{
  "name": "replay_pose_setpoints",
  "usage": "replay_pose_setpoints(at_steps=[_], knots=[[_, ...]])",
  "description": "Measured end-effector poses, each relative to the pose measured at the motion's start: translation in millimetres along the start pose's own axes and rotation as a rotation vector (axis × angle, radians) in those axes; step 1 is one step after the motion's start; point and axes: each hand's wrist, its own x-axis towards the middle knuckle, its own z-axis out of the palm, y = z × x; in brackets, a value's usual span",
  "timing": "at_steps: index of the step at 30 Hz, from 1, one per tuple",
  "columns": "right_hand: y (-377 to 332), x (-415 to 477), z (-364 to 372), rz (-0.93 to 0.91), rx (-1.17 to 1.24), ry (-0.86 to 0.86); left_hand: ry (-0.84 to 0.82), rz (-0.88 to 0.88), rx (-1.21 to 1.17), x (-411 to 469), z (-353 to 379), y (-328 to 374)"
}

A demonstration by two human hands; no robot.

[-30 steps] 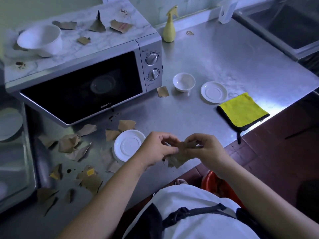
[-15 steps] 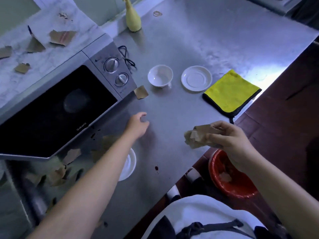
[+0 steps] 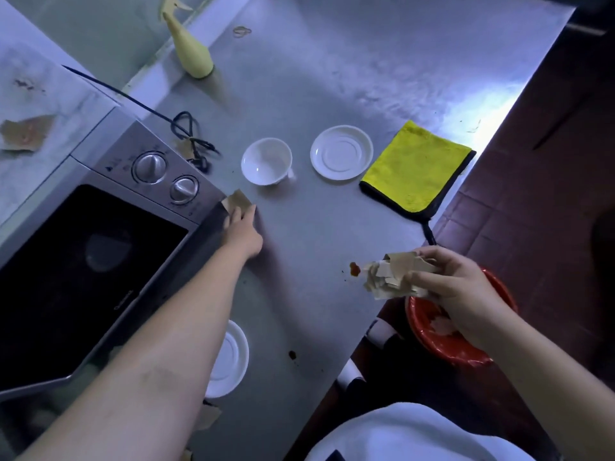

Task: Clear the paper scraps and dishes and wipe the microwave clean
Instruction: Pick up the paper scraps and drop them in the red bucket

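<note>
several scraps [image 3: 394, 277] in right hand [image 3: 457, 289]

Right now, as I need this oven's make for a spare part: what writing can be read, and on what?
On the microwave door: one pale brand word, too blurred to read.
On the control panel around the two dials: small marks, too small to read.
No other writing shows.

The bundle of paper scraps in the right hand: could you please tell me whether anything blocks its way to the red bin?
Nothing visible does. The right hand holds the bundle of paper scraps over the edge of the counter, and the red bin sits open just past it, below the hand.
</note>
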Motion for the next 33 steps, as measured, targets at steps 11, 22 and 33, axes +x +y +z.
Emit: replay_pose_setpoints(at_steps=[11,22,33], knots=[[-15.2,14.5,11.8,0.059,0.027,-0.119,0.253,0.167,-0.256,-106.1,75.3,0.7],[-36.3,18.9,41.3,0.063,0.0,-0.326,0.316,-0.246,-0.516,-88.8,53.5,26.4],[-30.2,41.2,35.2,0.153,-0.149,-0.246,0.325,-0.23,-1.051,-129.4,27.7,27.1]])
